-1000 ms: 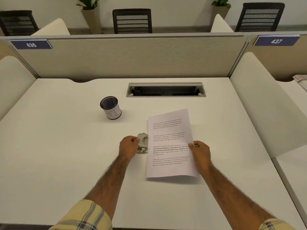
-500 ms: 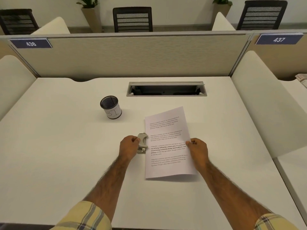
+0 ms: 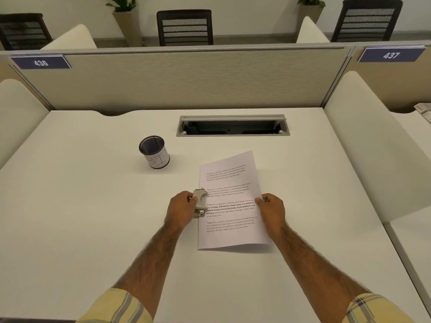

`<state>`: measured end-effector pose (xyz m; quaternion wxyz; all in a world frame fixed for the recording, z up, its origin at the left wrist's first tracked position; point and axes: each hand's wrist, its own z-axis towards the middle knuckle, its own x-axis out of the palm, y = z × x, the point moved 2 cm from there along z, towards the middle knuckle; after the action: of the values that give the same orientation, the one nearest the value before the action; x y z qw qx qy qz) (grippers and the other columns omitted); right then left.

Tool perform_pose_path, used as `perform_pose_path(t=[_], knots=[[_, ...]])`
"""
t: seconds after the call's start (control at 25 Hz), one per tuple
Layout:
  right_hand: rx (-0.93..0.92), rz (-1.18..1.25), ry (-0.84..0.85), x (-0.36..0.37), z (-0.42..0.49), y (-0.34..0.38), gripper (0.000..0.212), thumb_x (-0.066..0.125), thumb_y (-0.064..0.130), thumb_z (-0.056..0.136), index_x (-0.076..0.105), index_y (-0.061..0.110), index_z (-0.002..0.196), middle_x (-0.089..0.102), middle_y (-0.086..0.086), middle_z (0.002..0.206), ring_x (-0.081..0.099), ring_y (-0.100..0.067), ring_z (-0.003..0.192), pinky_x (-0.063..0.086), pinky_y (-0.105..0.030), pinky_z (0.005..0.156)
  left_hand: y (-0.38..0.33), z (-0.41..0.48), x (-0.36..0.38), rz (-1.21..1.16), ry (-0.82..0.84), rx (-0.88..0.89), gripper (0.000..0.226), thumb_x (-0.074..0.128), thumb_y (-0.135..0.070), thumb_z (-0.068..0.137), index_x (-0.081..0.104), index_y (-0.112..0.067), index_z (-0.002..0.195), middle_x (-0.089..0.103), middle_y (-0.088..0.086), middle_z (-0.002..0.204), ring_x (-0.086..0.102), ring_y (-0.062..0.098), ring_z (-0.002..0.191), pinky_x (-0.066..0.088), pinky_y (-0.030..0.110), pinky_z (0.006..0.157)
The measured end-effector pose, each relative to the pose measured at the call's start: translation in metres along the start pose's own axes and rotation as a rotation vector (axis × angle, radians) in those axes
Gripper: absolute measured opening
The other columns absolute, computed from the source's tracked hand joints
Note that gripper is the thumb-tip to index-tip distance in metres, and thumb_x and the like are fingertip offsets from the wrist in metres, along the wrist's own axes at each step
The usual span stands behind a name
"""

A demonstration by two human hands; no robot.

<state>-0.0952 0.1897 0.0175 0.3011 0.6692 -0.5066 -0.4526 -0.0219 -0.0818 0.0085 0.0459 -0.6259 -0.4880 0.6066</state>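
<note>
A printed white sheet of paper (image 3: 229, 199) lies on the white desk (image 3: 81, 217), turned slightly clockwise. My right hand (image 3: 271, 209) pinches its right edge about halfway down. A small grey hole punch (image 3: 201, 201) sits at the sheet's left edge, and that edge reaches into its slot. My left hand (image 3: 182, 208) grips the punch from the left with curled fingers.
A black mesh cup (image 3: 154, 152) with a white label marked "BIN" stands to the upper left of the sheet. An open cable tray (image 3: 232, 125) is set into the desk behind it. Padded dividers and a back partition (image 3: 186, 82) enclose the desk.
My right hand has slid the sheet leftward, so its left edge now sits in the punch. My left hand has stayed on the punch.
</note>
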Motion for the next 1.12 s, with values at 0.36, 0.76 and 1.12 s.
perform_pose_path(t=[0.36,0.76,1.12], knots=[[-0.006,-0.012,0.013,-0.001,0.001,0.002,0.011,0.061,0.013,0.093,0.068,0.009,0.085,0.072,-0.001,0.081,0.064,-0.016,0.067,0.046,-0.025,0.057,-0.018,0.015,-0.010,0.156,-0.159,0.027,0.052,0.042,-0.042,0.107,0.048,-0.009,0.146,0.048,0.017,0.151,0.046,0.038,0.136,0.034,0.047,0.113],[-0.002,-0.021,0.009,0.001,-0.001,-0.002,0.011,0.061,0.012,0.093,0.068,0.008,0.086,0.074,-0.004,0.086,0.066,-0.021,0.073,0.049,-0.028,0.063,-0.039,0.040,0.014,0.177,-0.094,-0.009,0.067,0.020,-0.049,0.109,0.005,-0.013,0.163,-0.002,0.010,0.173,-0.002,0.030,0.159,-0.002,0.052,0.127],[0.007,-0.058,0.029,0.004,-0.001,0.000,0.012,0.058,0.016,0.096,0.067,0.010,0.091,0.074,-0.003,0.089,0.069,-0.019,0.075,0.047,-0.025,0.058,-0.033,0.040,0.030,0.222,-0.071,-0.053,0.065,0.017,-0.045,0.110,0.000,-0.012,0.163,-0.006,0.010,0.172,-0.005,0.030,0.159,-0.005,0.054,0.127]])
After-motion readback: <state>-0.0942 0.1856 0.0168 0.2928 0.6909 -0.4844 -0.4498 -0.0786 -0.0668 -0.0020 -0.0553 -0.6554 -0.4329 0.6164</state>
